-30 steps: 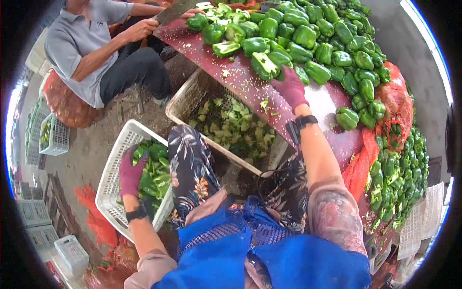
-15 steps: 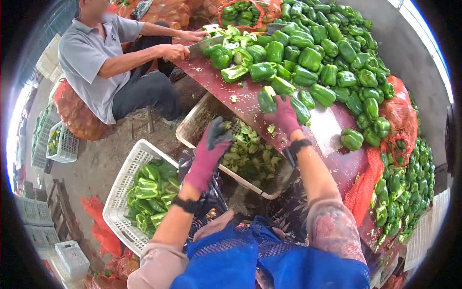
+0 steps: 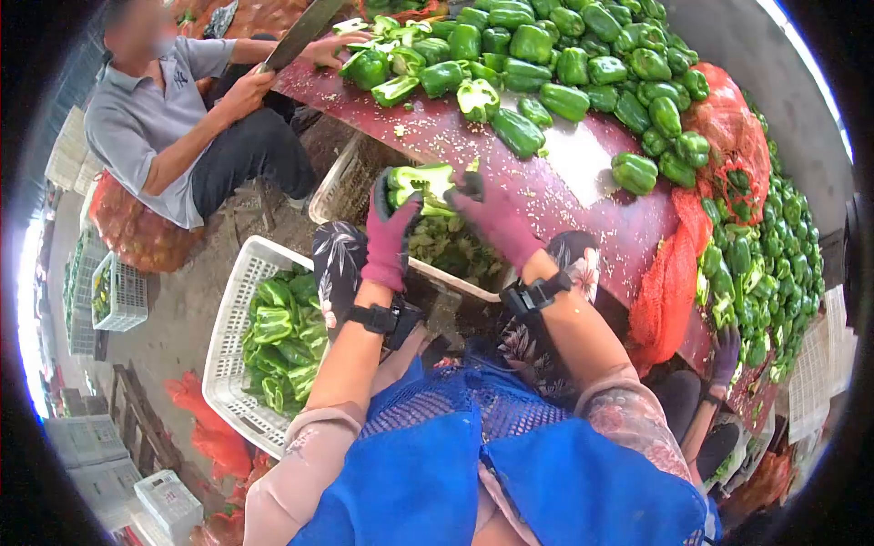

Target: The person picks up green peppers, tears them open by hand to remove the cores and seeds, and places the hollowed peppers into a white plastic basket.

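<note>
My left hand [image 3: 391, 227], in a maroon and dark grey glove, is closed around a green bell pepper half [image 3: 423, 184]. The pepper's pale cut inside faces up. At its right edge my gloved right hand [image 3: 496, 214] has thumb and fingers pinched together; what they hold is too small to make out. Both hands are over a dirty white bin [image 3: 473, 282] with pale green pepper scraps [image 3: 451, 246] in it. Just beyond, on the red tabletop [image 3: 419, 132], lie a cut pepper [image 3: 478, 100] and a whole green bell pepper [image 3: 517, 134].
A white crate [image 3: 218, 382] of pepper halves stands at my left. Across from it, a seated co-worker holds a large knife [image 3: 300, 35] raised. Green peppers [image 3: 555, 55] are heaped on the table's far side. Another person's gloved hand [image 3: 726, 355] reaches in at lower right, past red netting [image 3: 669, 300].
My right hand has brought a pepper half from the table to my left hand, which now grips it. The co-worker's knife has lifted, and another person's hand has appeared at lower right.
</note>
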`<state>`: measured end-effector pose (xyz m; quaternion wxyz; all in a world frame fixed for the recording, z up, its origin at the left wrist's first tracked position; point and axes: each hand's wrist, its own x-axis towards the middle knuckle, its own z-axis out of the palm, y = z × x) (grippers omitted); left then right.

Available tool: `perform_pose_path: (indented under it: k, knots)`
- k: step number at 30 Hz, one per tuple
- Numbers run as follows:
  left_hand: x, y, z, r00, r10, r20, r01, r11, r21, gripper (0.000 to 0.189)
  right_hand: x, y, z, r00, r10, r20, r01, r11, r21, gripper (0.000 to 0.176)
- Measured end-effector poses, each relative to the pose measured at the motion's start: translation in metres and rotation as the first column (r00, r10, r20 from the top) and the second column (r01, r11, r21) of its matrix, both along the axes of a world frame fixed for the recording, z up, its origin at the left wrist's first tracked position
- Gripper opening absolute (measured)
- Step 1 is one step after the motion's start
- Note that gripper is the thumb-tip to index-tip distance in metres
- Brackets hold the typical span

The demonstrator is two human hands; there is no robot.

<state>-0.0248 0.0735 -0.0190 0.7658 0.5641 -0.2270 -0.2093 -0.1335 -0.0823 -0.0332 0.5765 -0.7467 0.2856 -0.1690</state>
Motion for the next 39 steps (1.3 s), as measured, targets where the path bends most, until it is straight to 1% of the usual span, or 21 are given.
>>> perform_pose_path:
  k: [3,4,7,10,15,19,20,23,24,25,26,27,28,31,32,33,34,35,36,37,39]
  knots:
    - [-0.029,-0.002,0.002,0.814,0.065,0.577,-0.193,0.967,0.163,0.069,0.005,0.033,0.037,0.946,-0.144,-0.291,0.034,0.936,-0.352,0.057]
    - [-0.03,0.0,0.0,0.8,0.034,0.6,-0.198,0.958,0.209,0.074,0.004,0.032,0.036,0.981,-0.114,-0.155,0.068,0.959,-0.275,0.045]
    - [-0.033,0.007,0.011,0.695,-0.047,0.718,-0.219,0.937,0.273,0.076,0.009,0.029,0.013,0.992,-0.116,-0.053,0.109,0.986,-0.124,0.053]
    - [-0.04,0.011,0.022,0.685,-0.094,0.722,-0.206,0.926,0.317,0.075,0.03,0.017,-0.046,0.982,-0.188,0.013,0.189,0.982,-0.004,0.056]
    - [-0.006,0.013,-0.006,0.963,-0.08,0.259,0.059,0.994,0.087,0.07,0.018,0.027,-0.022,0.978,-0.21,0.018,0.21,0.977,-0.042,0.067]
    - [0.003,0.018,-0.002,0.98,-0.184,-0.071,0.182,0.983,-0.04,0.062,0.019,0.016,-0.046,0.969,-0.179,0.169,0.162,0.981,0.11,0.06]
    - [0.001,0.02,0.003,0.959,-0.213,-0.186,0.196,0.975,-0.108,0.06,0.018,0.018,-0.049,0.959,-0.151,0.241,0.07,0.947,0.313,0.055]
    - [0.001,0.022,0.004,0.889,-0.268,-0.37,0.211,0.959,-0.189,0.056,0.007,0.016,-0.033,0.877,-0.182,0.446,-0.257,0.606,0.753,0.038]
    - [0.004,0.024,-0.006,0.856,-0.272,-0.439,0.187,0.956,-0.226,0.055,-0.007,0.018,0.001,0.908,-0.167,0.384,-0.278,0.444,0.852,0.029]
    - [0.008,0.024,-0.02,0.821,-0.275,-0.5,0.159,0.952,-0.262,0.055,-0.007,0.015,0.004,0.89,-0.128,0.437,-0.354,0.41,0.841,0.028]
    - [0.01,0.025,-0.039,0.9,-0.222,-0.376,0.19,0.974,-0.12,0.055,-0.004,0.012,0.004,0.866,-0.092,0.492,-0.429,0.369,0.824,0.027]
    - [0.005,0.025,-0.037,0.902,-0.187,-0.389,0.157,0.982,-0.108,0.041,-0.002,0.012,0.009,0.836,-0.064,0.546,-0.499,0.325,0.803,0.027]
    - [0.0,0.024,-0.035,0.903,-0.152,-0.401,0.124,0.988,-0.096,0.028,-0.002,0.016,0.023,0.904,-0.176,0.388,-0.322,0.315,0.893,0.027]
    - [0.011,0.028,-0.034,0.882,-0.158,-0.445,0.083,0.98,-0.183,0.034,-0.006,0.002,0.006,0.91,-0.284,0.303,-0.122,0.514,0.849,0.033]
    - [0.014,0.031,-0.03,0.887,-0.157,-0.434,0.079,0.978,-0.194,0.039,-0.007,-0.007,0.004,0.989,-0.037,0.145,-0.057,0.803,0.593,0.045]
    - [0.017,0.032,-0.022,0.892,-0.157,-0.423,0.075,0.976,-0.204,0.044,-0.009,-0.015,0.002,0.986,0.124,-0.11,-0.095,0.967,0.238,0.058]
    - [0.014,0.031,-0.006,0.935,-0.14,-0.325,0.089,0.982,-0.168,0.052,-0.009,-0.01,-0.009,0.942,0.113,-0.317,-0.187,0.959,-0.215,0.065]
    - [0.01,0.029,0.007,0.965,-0.135,-0.223,0.107,0.985,-0.132,0.06,-0.01,-0.009,-0.019,0.871,-0.007,-0.49,-0.326,0.738,-0.59,0.072]
    - [0.008,0.032,0.014,0.997,-0.077,0.02,0.077,0.997,-0.018,0.065,-0.006,-0.015,-0.024,0.916,0.117,-0.384,-0.294,0.846,-0.445,0.081]
    - [0.018,0.036,0.02,0.993,-0.084,-0.088,0.082,0.996,-0.027,0.069,0.0,-0.02,-0.02,0.956,0.128,-0.264,-0.211,0.925,-0.316,0.082]
    - [0.034,0.067,0.038,0.99,0.022,0.14,-0.038,0.993,0.11,0.059,0.012,-0.028,-0.01,0.996,0.088,-0.019,-0.088,0.996,0.01,0.084]
